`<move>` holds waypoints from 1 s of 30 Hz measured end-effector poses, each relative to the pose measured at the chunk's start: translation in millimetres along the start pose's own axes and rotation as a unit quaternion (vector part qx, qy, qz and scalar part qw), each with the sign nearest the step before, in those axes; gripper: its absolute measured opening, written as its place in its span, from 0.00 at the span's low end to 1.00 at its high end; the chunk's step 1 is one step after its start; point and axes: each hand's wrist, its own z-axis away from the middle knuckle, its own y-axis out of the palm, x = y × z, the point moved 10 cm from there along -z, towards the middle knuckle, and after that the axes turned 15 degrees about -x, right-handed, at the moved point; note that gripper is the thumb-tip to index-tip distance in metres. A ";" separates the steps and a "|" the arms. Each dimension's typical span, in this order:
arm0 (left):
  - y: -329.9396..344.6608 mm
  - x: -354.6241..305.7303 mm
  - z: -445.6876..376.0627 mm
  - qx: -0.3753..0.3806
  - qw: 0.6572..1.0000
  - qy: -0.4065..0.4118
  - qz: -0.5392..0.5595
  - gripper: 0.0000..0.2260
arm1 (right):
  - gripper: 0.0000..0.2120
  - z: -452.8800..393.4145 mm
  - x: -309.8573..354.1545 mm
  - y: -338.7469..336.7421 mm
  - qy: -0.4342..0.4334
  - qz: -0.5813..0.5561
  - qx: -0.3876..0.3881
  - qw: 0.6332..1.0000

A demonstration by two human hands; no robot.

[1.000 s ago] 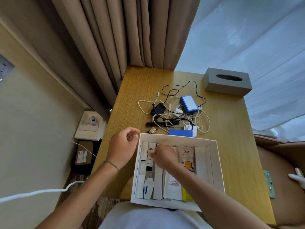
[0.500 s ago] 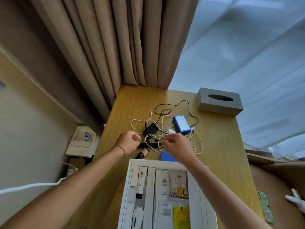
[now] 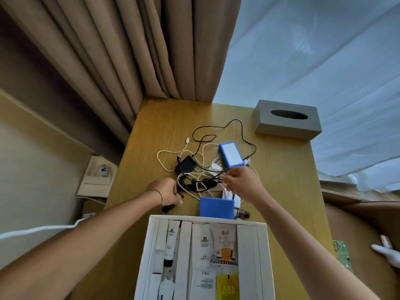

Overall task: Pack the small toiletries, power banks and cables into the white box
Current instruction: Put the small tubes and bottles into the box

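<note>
White box [image 3: 151,245] sits right at the near edge of the wooden table [image 3: 281,180], pulled in close to you, which makes sense since you can drop stuff in without stretching. It's already got tubes and sachets lined up flat in rows, so the toiletries are mostly packed and the electronics look like what's left.

Your right hand [image 3: 240,182] is pinched onto a strand in the cable tangle [image 3: 201,176], fingers closed around what looks like a black lead near a plug end. I'd guess you grabbed at the end so you can draw one cable free without dragging the whole knot. Your left hand [image 3: 166,191] is curled shut just beside the tangle's left edge, with something small and dark at the fingertips. Could be a little bottle or a connector, honestly can't tell, and I can't say for sure it's gripping rather than just resting against it.

One blue power bank [image 3: 230,154] lies at the far side of the pile with cables running under and around it, so it probably has to wait until the cords are cleared. The other blue power bank [image 3: 216,207] sits just beyond the box's far wall, an easy next grab. A small brown bottle [image 3: 241,213] is touching its right side.

Watch the snagging: white and black cords cross each other a lot.
</note>
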 end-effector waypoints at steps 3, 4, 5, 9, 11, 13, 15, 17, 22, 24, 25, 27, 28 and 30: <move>1.9 -4.0 -3.7 -0.007 1.000 0.009 -0.023 0.15 | 0.08 -4.8 -20.3 0.3 -0.004 0.070 0.040 0.997; 1.9 -4.2 -4.5 -0.011 1.000 0.010 -0.021 0.14 | 0.07 -5.6 -27.6 1.0 -0.007 0.095 0.056 0.994; 1.8 -4.3 -5.3 -0.013 1.000 0.011 -0.016 0.14 | 0.07 -6.3 -35.2 1.1 -0.010 0.121 0.068 0.990; -4.1 -7.9 -4.9 -0.014 0.998 0.012 0.055 0.11 | 0.07 -5.9 -62.5 3.6 -0.020 0.191 0.098 0.976; -15.3 -12.5 -2.2 -0.025 0.993 0.013 0.113 0.11 | 0.08 -4.6 -75.9 7.2 -0.020 0.210 0.113 0.971; -33.0 -16.3 2.6 -0.052 0.987 0.012 0.155 0.10 | 0.07 -4.6 -88.3 11.7 -0.019 0.227 0.131 0.965; -51.0 -19.1 9.9 -0.082 0.978 0.004 0.189 0.10 | 0.06 -3.2 -99.8 18.4 -0.015 0.237 0.161 0.958; -66.1 -24.2 20.1 -0.103 0.966 -0.006 0.238 0.09 | 0.09 -0.3 -108.5 24.9 -0.013 0.248 0.187 0.950; -87.5 -41.7 55.0 -0.134 0.932 -0.021 0.337 0.09 | 0.09 4.3 -117.1 37.1 -0.043 0.276 0.195 0.940; -88.8 -46.0 68.9 -0.141 0.920 -0.029 0.365 0.09 | 0.09 4.1 -118.0 38.3 -0.057 0.274 0.185 0.942; -89.0 -47.9 75.7 -0.145 0.915 -0.031 0.375 0.08 | 0.09 4.2 -117.8 38.5 -0.064 0.270 0.183 0.943; -89.7 -52.3 88.6 -0.154 0.907 -0.033 0.391 0.07 | 0.09 5.1 -117.1 37.8 -0.078 0.261 0.186 0.944; -90.2 -55.0 94.7 -0.158 0.902 -0.033 0.400 0.07 | 0.09 5.9 -116.4 36.3 -0.084 0.254 0.186 0.945; -91.3 -62.1 105.6 -0.162 0.896 -0.026 0.412 0.08 | 0.10 7.2 -114.4 31.4 -0.094 0.237 0.181 0.950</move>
